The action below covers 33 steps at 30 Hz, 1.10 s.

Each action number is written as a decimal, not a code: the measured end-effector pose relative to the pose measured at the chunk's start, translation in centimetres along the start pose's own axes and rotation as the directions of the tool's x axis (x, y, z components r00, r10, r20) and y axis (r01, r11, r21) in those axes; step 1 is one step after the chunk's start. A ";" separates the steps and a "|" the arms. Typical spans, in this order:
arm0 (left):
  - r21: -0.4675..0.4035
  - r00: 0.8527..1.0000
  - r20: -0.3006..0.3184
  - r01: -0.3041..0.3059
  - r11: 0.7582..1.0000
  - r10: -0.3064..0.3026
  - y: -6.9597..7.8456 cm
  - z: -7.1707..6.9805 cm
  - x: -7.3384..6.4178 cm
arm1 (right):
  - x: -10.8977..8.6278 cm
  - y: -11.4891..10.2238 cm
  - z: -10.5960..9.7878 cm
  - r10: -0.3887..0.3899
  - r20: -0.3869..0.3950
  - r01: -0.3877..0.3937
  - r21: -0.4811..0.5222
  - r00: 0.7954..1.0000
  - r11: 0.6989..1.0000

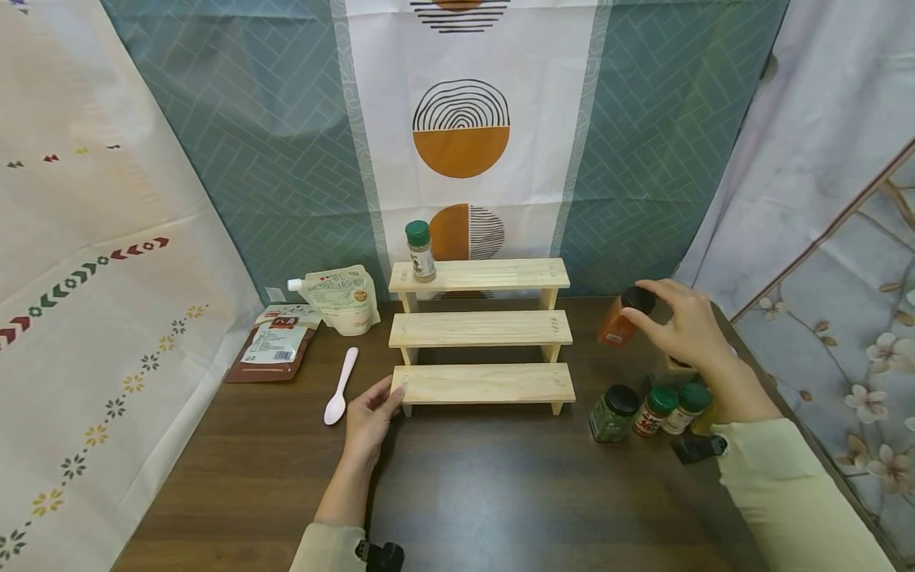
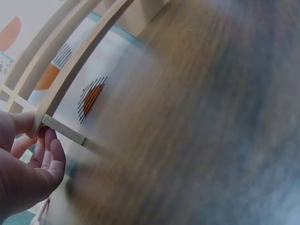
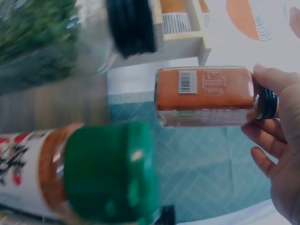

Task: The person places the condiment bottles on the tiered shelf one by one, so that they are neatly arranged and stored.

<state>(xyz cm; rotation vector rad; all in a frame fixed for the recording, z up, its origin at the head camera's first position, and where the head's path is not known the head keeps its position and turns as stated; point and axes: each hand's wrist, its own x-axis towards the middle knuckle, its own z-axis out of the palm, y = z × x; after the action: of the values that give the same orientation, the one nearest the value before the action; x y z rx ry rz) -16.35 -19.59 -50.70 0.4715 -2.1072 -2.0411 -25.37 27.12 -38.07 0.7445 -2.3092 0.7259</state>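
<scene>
A wooden three-step rack (image 1: 482, 384) stands mid-table. My left hand (image 1: 368, 419) pinches the left end of its lowest step, thumb on top and fingertips beneath, as the left wrist view shows. To the right of the rack, my right hand (image 1: 679, 319) holds a spice jar (image 1: 615, 322) by its black lid. Orange-red powder fills this tilted glass jar, and a barcode label (image 3: 187, 82) shows in the right wrist view. On the rack's top step, at the left, stands a green-capped seasoning bottle (image 1: 422, 256).
Below my right forearm stand a black-lidded jar of green herbs (image 1: 612, 415) and two green-capped bottles (image 1: 654, 410), with other containers partly hidden. Left of the rack are a pink spoon (image 1: 341, 387), a brown pouch (image 1: 277, 345) and a spouted pouch (image 1: 341, 299). Curtains border the table.
</scene>
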 end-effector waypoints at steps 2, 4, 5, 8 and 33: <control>0.001 1.000 -0.002 -0.001 1.000 0.001 0.0 0.0 0.0 | 0.5 -0.2 0.0 0.007 -0.013 -0.007 -0.001 1.000 1.000; 0.001 1.000 -0.004 -0.002 1.000 0.002 0.0 0.0 0.0 | 1.0 -0.5 0.0 0.007 -0.025 -0.007 -0.004 1.000 1.000; 0.000 1.000 -0.006 -0.002 1.000 0.002 0.0 0.0 0.0 | 1.2 -0.6 -0.1 0.002 -0.033 -0.002 -0.004 0.999 1.000; -0.002 1.000 -0.012 -0.003 1.000 0.003 0.1 0.0 0.0 | 2.0 -1.1 -0.2 -0.019 -0.054 0.019 0.000 0.998 1.000; 0.000 1.000 -0.004 -0.010 1.000 0.010 0.3 0.1 -0.4 | 9.8 -6.9 1.1 0.018 -0.017 -0.016 0.068 1.000 0.998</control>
<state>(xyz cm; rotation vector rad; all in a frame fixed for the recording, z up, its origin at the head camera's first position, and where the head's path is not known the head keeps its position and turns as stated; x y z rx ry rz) -16.08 -19.37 -50.41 0.4637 -2.1029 -2.0332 -27.77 18.46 -30.07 0.7464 -2.2874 0.8187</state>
